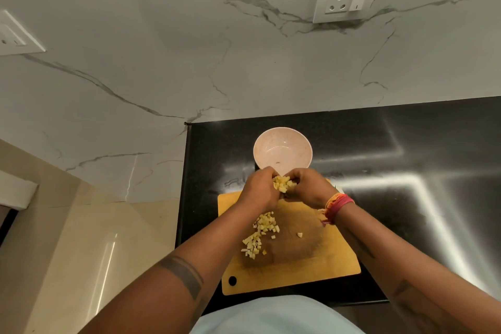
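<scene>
I see my left hand [257,190] and right hand [306,187] cupped together, fingers curled round a scoop of small pale-yellow diced cubes [283,184], held just above the near rim of the round pale-pink bowl [282,149]. More diced cubes lie in a loose pile [260,233] on the rectangular wooden chopping board [311,266], which rests on the glossy black stone counter [406,157].
</scene>
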Demonstrator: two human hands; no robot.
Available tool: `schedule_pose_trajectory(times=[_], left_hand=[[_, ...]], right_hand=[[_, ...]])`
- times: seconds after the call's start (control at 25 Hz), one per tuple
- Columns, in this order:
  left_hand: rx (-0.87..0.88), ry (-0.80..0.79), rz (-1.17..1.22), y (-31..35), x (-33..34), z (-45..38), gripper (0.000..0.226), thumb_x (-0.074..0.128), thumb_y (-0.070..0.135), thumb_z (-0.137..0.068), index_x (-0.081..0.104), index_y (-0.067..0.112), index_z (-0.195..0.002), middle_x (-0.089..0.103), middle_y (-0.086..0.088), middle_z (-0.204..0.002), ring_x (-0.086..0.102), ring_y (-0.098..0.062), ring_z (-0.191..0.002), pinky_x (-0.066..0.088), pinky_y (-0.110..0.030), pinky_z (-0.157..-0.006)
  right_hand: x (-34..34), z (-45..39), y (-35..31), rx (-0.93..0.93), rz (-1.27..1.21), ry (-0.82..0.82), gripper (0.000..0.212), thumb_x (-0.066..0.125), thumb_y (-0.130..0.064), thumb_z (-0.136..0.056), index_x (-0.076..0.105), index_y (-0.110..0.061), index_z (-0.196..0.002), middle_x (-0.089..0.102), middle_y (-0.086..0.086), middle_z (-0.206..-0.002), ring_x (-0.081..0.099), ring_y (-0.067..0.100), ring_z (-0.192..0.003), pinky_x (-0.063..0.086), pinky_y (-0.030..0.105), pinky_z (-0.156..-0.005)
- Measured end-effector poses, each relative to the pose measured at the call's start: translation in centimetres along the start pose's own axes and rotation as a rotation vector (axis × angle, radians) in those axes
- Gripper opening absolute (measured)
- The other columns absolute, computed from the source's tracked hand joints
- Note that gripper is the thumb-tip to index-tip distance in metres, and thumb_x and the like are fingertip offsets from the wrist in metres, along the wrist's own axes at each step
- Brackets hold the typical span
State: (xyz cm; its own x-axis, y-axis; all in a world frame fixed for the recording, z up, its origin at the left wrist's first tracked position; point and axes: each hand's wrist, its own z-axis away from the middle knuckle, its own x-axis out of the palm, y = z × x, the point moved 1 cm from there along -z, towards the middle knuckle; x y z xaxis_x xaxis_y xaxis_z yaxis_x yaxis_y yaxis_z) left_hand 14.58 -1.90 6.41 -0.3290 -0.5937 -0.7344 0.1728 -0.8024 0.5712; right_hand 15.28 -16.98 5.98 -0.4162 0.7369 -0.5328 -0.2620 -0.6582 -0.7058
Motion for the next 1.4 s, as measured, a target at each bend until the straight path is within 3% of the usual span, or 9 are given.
schedule_pose_trajectory(times=[0.2,0.44,0.72,0.84,0.96,1.04,1.2,1.28,1.4], left_hand=[[-0.058,-0.011,0.052,3.0,-2.4,-5.6,0.043,0.08,0.022,-0.087,0.063,0.022,-0.127,0.065,-0.005,-0.12,0.061,-0.025,-0.111,0.054,-0.038,-0.093],[-0.095,-0.147,-0.057,2.6,-1.9,-8.9,0.054,0.061,0.001,-0.097,0.053,0.019,-0.148,0.055,-0.01,-0.145,0.053,-0.032,-0.131,0.05,-0.04,-0.105],[-0.067,0.117,0.034,1.9,-1.3,-9.6,0.028,0.065,0.012,-0.098,0.074,0.026,-0.12,0.065,-0.005,-0.131,0.063,-0.025,-0.117,0.055,-0.037,-0.094],[-0.043,0.162,0.026,2.2,-1.4,-9.9,0.02,0.066,0.015,-0.098,0.075,0.025,-0.113,0.067,-0.005,-0.124,0.064,-0.023,-0.112,0.056,-0.035,-0.087],[-0.039,0.189,0.046,2.4,-1.6,-9.7,0.013,0.071,0.016,-0.095,0.074,0.023,-0.105,0.07,-0.001,-0.112,0.065,-0.018,-0.106,0.054,-0.031,-0.082],[-0.035,0.162,0.039,2.3,-1.3,-9.4,0.013,0.073,0.017,-0.094,0.075,0.024,-0.105,0.07,0.0,-0.111,0.065,-0.018,-0.107,0.053,-0.03,-0.083],[-0.025,0.148,0.023,1.4,-1.3,-8.2,0.027,0.063,0.011,-0.1,0.073,0.026,-0.12,0.066,-0.002,-0.128,0.062,-0.021,-0.116,0.052,-0.032,-0.088],[-0.025,0.148,0.08,0.2,-1.5,-6.8,0.029,0.059,0.011,-0.101,0.073,0.027,-0.121,0.066,0.001,-0.127,0.062,-0.017,-0.114,0.05,-0.028,-0.086],[-0.055,0.138,0.072,-2.4,-1.2,-4.2,0.027,0.057,0.016,-0.102,0.073,0.028,-0.12,0.068,0.005,-0.122,0.062,-0.011,-0.105,0.054,-0.028,-0.086]], right_hand=[[-3.7,-4.9,-2.2,-0.001,0.076,0.095,0.027,0.083,-0.012,-0.083,0.076,-0.017,-0.108,0.074,0.003,-0.105,0.067,0.022,-0.103,0.055,0.04,-0.098],[-2.9,-9.1,-1.9,0.104,0.297,0.082,0.042,0.07,-0.004,-0.092,0.067,-0.015,-0.133,0.067,0.009,-0.129,0.06,0.03,-0.121,0.05,0.043,-0.107],[-2.3,-9.2,-1.2,0.126,0.204,0.257,0.033,0.058,-0.006,-0.1,0.073,-0.021,-0.125,0.063,0.008,-0.135,0.06,0.03,-0.121,0.051,0.045,-0.102],[-2.4,-9.5,-1.8,0.138,0.25,0.284,0.032,0.064,-0.005,-0.097,0.074,-0.018,-0.124,0.067,0.009,-0.129,0.064,0.029,-0.115,0.054,0.044,-0.1],[-2.4,-9.4,-2.0,0.122,0.25,0.333,0.023,0.075,-0.023,-0.092,0.076,-0.012,-0.113,0.073,0.01,-0.109,0.07,0.027,-0.099,0.06,0.042,-0.091],[-2.2,-9.1,-2.0,0.108,0.253,0.345,0.024,0.077,-0.023,-0.091,0.073,-0.011,-0.111,0.073,0.01,-0.107,0.07,0.027,-0.097,0.061,0.044,-0.089],[-2.0,-7.8,-1.7,0.077,0.183,0.351,0.027,0.063,-0.006,-0.097,0.075,-0.02,-0.117,0.068,0.007,-0.123,0.065,0.029,-0.113,0.057,0.046,-0.098],[-1.1,-6.0,-1.2,0.029,0.119,0.367,0.025,0.06,-0.009,-0.099,0.075,-0.021,-0.116,0.07,0.005,-0.121,0.065,0.026,-0.111,0.056,0.043,-0.097],[2.3,-2.9,-0.4,-0.084,0.161,0.217,0.024,0.058,-0.013,-0.1,0.075,-0.019,-0.116,0.073,0.002,-0.115,0.065,0.018,-0.101,0.051,0.032,-0.093]])
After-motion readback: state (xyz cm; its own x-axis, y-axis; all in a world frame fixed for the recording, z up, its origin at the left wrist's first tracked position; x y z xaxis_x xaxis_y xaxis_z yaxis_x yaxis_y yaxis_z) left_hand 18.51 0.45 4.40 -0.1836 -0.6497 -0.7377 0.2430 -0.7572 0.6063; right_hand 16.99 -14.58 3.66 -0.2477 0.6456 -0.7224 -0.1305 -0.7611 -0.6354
